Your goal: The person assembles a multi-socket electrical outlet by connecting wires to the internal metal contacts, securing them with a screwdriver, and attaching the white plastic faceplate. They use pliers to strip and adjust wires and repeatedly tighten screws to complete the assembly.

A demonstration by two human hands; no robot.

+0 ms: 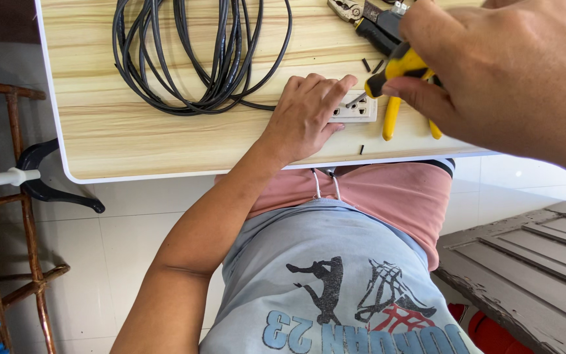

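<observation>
Our right hand is closed around a yellow-and-black screwdriver, its tip down at the white socket. Our left hand presses flat on that socket, holding it near the front edge of the wooden table. The black cable lies coiled to the left; pliers lie behind. The socket looks unfinished: small black bits are loose around it.
</observation>
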